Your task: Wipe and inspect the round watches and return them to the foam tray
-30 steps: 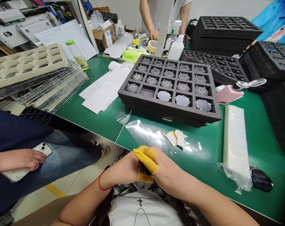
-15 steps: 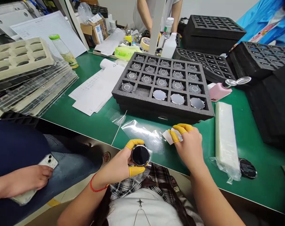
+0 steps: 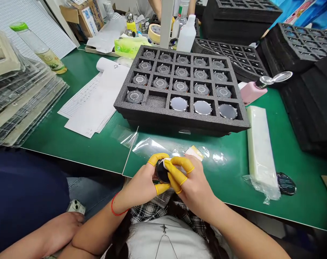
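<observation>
My left hand (image 3: pixel 140 181), in yellow finger cots, grips a round dark-faced watch (image 3: pixel 160 172) by its rim above the table's front edge. My right hand (image 3: pixel 194 185), also in finger cots, pinches a white wipe (image 3: pixel 167 160) against the watch face. Most of the wipe and part of the face are hidden behind these fingers. Beyond the hands stands a black foam tray (image 3: pixel 158 114) of watches. Its front row has one vacant slot, and three watches there show their glass. Clear plastic film (image 3: pixel 149 146) and a white piece with a yellow edge (image 3: pixel 193 152) lie before the tray.
At right are a plastic-wrapped white stack (image 3: pixel 262 151), a dark oval object (image 3: pixel 286 183) and a pink bottle (image 3: pixel 254 91). Papers (image 3: pixel 98 100), stacked trays (image 3: pixel 25 104) and a drink bottle (image 3: pixel 40 50) occupy the left. A seated person's arm (image 3: pixel 50 230) is close by my left.
My right hand has moved left from over the film to the watch, bringing the wipe onto its face. My left hand still holds the watch. The view has shifted.
</observation>
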### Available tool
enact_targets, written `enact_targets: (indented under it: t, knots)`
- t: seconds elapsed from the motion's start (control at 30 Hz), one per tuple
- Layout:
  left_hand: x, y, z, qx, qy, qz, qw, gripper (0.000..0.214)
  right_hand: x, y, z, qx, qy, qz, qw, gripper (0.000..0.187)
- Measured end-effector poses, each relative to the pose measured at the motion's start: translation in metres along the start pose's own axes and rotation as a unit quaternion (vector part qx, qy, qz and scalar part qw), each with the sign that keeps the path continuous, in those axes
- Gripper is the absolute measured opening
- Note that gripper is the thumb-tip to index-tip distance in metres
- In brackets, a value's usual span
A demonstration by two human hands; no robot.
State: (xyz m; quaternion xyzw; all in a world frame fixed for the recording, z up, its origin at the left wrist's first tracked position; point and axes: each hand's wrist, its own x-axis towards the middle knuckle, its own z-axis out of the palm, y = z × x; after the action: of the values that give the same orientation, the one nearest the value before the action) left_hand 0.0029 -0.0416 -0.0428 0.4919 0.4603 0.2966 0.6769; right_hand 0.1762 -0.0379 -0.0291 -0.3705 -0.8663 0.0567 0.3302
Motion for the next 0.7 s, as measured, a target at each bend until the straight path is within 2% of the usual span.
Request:
enact_targets:
  t: [0.17, 0.37, 0.5, 0.7]
  knots:
    - [0.005, 0.001, -0.001, 0.012, -0.011, 0.0, 1.0, 0.058, -0.015, -0.006, -0.001, 0.015, -0.018, -0.022, 0.999, 0.026]
    - [0.008, 0.012, 0.007, -0.016, -0.047, -0.011, 0.999, 0.056, -0.017, 0.009, -0.013, -0.047, 0.012, 0.038, 0.998, 0.025]
    - [0.008, 0.012, 0.01, -0.022, -0.076, 0.003, 0.997, 0.056, -0.011, 0.013, -0.012, -0.045, -0.013, 0.006, 0.999, 0.029]
    - [0.003, 0.01, 0.009, 0.008, -0.089, 0.009, 0.996, 0.057, -0.007, 0.014, -0.017, 0.042, -0.078, -0.066, 0.994, 0.041]
